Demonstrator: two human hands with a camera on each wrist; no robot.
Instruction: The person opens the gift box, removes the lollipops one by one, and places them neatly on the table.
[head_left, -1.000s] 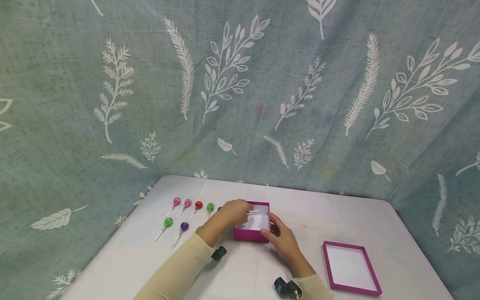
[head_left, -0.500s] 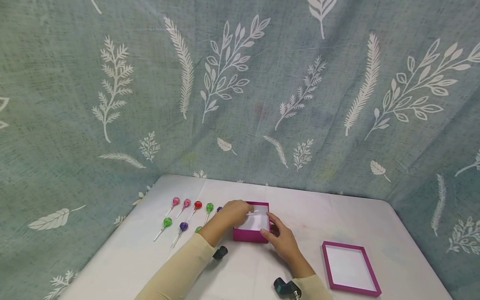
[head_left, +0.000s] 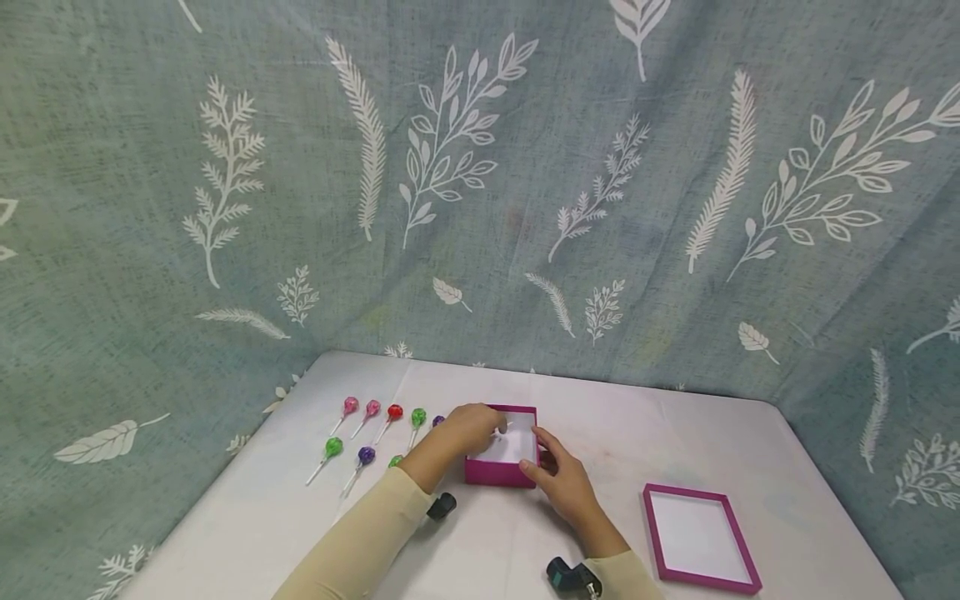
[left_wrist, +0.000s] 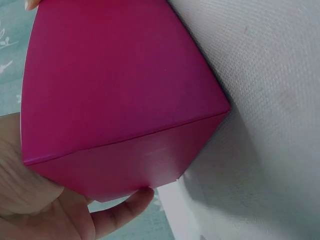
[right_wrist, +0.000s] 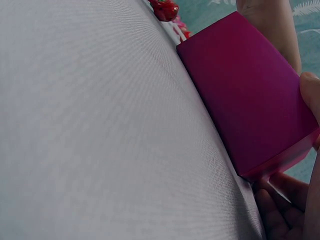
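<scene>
An uncovered magenta box point(head_left: 498, 474) with a white inside stands on the table. My left hand point(head_left: 474, 427) reaches over its left wall, fingertips inside. A thin white stick point(head_left: 510, 423) shows at those fingertips, apparently a lollipop's; its candy end is hidden. In the left wrist view, one finger point(left_wrist: 122, 215) of that hand lies outside the wall of the box point(left_wrist: 115, 75). My right hand point(head_left: 566, 483) grips the near right corner of the box. The right wrist view shows its thumb point(right_wrist: 311, 92) at the rim and other fingers point(right_wrist: 280, 202) against the right side.
Left of the box, wrapped lollipops lie in two rows, among them a red one point(head_left: 395, 412), a purple one point(head_left: 366, 456) and a green one point(head_left: 333, 447). A magenta-rimmed lid point(head_left: 701, 535) lies inside-up at right. Patterned cloth point(head_left: 480, 208) hangs behind the table.
Less of the white stick shows at my left fingertips than before, and that hand has shifted only slightly. My right hand keeps its grip on the box.
</scene>
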